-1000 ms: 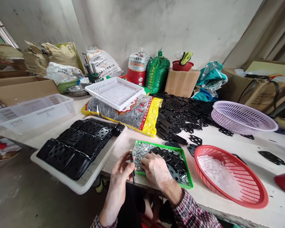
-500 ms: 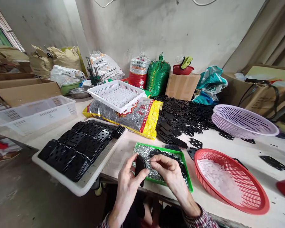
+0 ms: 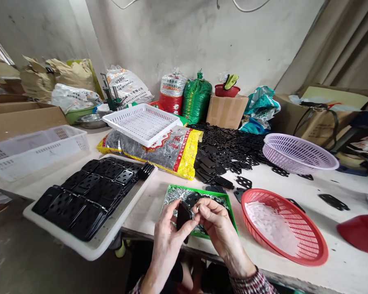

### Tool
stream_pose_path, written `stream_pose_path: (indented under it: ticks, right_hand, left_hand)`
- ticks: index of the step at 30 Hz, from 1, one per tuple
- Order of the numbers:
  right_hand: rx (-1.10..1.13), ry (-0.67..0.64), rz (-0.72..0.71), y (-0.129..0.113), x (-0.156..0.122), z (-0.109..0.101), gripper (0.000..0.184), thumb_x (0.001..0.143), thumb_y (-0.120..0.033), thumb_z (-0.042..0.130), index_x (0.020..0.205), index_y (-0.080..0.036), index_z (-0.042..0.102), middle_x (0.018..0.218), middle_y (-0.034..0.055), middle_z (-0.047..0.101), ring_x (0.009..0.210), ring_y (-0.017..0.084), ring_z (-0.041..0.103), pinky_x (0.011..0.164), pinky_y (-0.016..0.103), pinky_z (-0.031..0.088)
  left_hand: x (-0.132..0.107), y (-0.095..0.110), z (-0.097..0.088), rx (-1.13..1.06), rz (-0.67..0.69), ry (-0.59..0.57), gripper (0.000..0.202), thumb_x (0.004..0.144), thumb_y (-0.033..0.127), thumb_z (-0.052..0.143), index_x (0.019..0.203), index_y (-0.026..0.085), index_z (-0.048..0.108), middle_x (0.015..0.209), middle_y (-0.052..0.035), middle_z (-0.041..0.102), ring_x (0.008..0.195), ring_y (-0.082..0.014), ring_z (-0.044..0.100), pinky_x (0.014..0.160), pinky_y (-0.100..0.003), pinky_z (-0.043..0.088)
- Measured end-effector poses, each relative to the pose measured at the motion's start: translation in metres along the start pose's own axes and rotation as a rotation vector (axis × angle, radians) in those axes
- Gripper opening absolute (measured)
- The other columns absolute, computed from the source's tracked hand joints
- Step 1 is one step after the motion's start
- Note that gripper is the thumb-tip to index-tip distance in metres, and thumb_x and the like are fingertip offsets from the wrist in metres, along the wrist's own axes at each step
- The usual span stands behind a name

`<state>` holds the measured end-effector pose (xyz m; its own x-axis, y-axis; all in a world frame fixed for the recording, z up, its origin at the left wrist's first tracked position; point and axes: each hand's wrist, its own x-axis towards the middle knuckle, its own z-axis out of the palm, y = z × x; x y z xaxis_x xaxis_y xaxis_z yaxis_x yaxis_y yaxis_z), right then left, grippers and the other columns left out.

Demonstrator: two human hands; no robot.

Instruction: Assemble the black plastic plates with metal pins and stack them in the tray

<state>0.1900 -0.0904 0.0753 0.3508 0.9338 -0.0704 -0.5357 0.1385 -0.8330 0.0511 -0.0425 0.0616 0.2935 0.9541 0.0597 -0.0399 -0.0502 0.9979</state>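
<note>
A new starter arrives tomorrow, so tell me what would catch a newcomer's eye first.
Probably the bright red basket of white pieces, right of the green tray. Then the sprawling heap of black plates toward the back of the table, and the packed plates in the white tray at left. Centre front, the left hand holds one black plate.

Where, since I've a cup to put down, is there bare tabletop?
Bare: the tabletop between white tray and green tray, and near the front, right of the red basket. Crowded: farther back, where black plates pile up.
</note>
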Motion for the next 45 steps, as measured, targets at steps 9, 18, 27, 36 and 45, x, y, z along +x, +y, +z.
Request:
stream_pose_path:
  ticks: [9,18,27,36,45]
  right_hand:
    - [-0.132,0.112,-0.181,0.006,-0.005,0.002,0.018,0.071,-0.034,0.082,0.078,-0.019,0.074,0.075,0.001,0.068,0.063,0.013,0.057,0.062,0.025,0.048]
    - [-0.421,0.164,-0.246,0.0,-0.013,0.004,0.024,0.073,-0.041,0.077,0.07,-0.019,0.068,0.068,0.0006,0.061,0.064,0.016,0.053,0.06,0.025,0.045]
    - [-0.574,0.165,-0.291,-0.006,-0.014,0.0,0.023,0.078,-0.041,0.071,0.073,-0.019,0.066,0.068,0.0011,0.063,0.062,0.016,0.055,0.057,0.026,0.046]
    - [-1.365,-0.061,-0.498,-0.017,0.004,-0.006,0.02,0.09,-0.017,0.05,0.082,-0.02,0.068,0.075,0.0037,0.071,0.065,0.018,0.065,0.062,0.027,0.046]
    - [-1.876,-0.478,-0.364,0.02,0.028,0.028,0.026,0.078,-0.002,0.052,0.088,-0.017,0.071,0.09,0.0097,0.074,0.07,0.018,0.066,0.058,0.026,0.039]
  left_hand:
    - [0.0,0.005,0.006,-0.033,0.047,0.018,0.052,0.064,0.03,0.087,0.114,0.027,0.072,0.104,-0.0069,0.072,0.092,-0.0285,0.067,0.069,-0.034,0.054]
    - [-0.002,0.015,0.006,0.264,0.212,0.072,0.054,0.072,0.037,0.084,0.122,0.028,0.068,0.117,-0.0102,0.069,0.102,-0.0319,0.065,0.078,-0.038,0.052]
    - [-0.003,0.007,0.007,0.448,0.408,0.04,0.053,0.08,0.036,0.077,0.13,0.026,0.062,0.123,-0.0129,0.067,0.114,-0.0344,0.063,0.095,-0.046,0.05]
    - [0.016,0.006,-0.016,0.649,0.437,0.133,0.054,0.081,0.043,0.075,0.129,0.023,0.061,0.118,-0.0138,0.068,0.108,-0.0341,0.066,0.09,-0.044,0.052]
    - [0.019,-0.001,-0.04,0.689,0.314,0.192,0.054,0.084,0.045,0.071,0.129,0.017,0.059,0.122,-0.0169,0.067,0.112,-0.0348,0.065,0.089,-0.045,0.053]
